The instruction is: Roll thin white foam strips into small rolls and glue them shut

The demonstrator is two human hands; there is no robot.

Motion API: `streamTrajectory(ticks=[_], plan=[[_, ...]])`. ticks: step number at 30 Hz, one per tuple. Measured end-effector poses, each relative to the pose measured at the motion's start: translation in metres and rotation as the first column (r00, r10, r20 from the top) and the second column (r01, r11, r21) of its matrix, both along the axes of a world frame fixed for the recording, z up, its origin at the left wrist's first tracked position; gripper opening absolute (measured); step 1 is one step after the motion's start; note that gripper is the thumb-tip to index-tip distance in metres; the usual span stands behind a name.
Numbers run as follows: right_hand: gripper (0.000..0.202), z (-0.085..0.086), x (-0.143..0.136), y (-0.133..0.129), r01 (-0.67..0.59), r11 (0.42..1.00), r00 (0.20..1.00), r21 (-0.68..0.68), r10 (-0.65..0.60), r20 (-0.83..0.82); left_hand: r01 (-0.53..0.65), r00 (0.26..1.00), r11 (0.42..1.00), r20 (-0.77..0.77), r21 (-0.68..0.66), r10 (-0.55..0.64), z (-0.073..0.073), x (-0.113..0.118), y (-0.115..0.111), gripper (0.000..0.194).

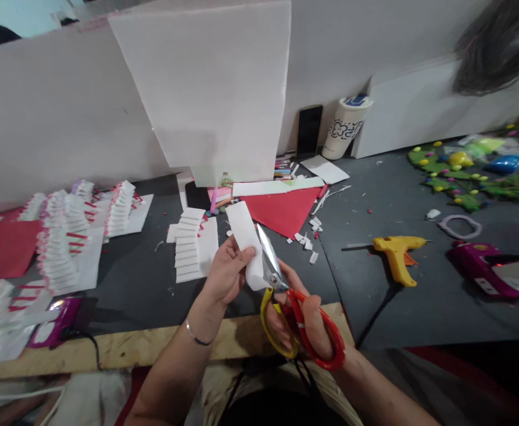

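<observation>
In the middle of the view my left hand [230, 267] pinches a strip of white foam sheet or paper [244, 228], with the thumb on its face. The strip's lower end curls toward me. My right hand [312, 319] has its fingers through the red and yellow handles of a pair of scissors [268, 255]. The blades point away from me and lie along the right edge of the strip; whether they bite into it I cannot tell. Behind the hands lies a red sheet [281, 212], with a long white strip [281, 187] across its back edge.
To the left is a stepped white paper piece [187, 248], with several similar pieces farther left. White scraps [306, 241] lie right of the red sheet. A yellow glue gun [396, 254], purple device [485, 266], phone [309, 131] and cup [344, 130] are on the right. A white board [215, 83] stands behind.
</observation>
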State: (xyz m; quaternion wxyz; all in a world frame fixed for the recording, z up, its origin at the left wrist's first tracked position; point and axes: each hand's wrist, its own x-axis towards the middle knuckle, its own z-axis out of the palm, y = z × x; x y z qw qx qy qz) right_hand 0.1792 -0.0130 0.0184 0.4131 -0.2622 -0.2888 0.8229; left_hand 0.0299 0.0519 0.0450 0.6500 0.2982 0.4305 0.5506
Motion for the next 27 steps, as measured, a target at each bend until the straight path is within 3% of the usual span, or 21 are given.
streamTrajectory(ticks=[14, 20, 27], plan=[[0.093, -0.004, -0.003, -0.008, 0.032, 0.999, 0.999, 0.022, -0.031, -0.026, 0.066, 0.998, 0.998, -0.004, -0.015, -0.066, 0.005, -0.004, -0.004, 0.048], [0.094, -0.004, -0.002, -0.002, 0.049, 0.997, 0.998, 0.056, -0.047, -0.034, 0.159, 0.987, 0.984, -0.01, -0.08, -0.161, 0.005, -0.005, -0.005, 0.045], [0.101, 0.006, -0.01, 0.0, 0.126, 0.991, 0.991, -0.035, -0.128, -0.035, 0.14, 0.99, 0.986, 0.04, -0.095, -0.136, 0.001, 0.0, -0.007, 0.046]])
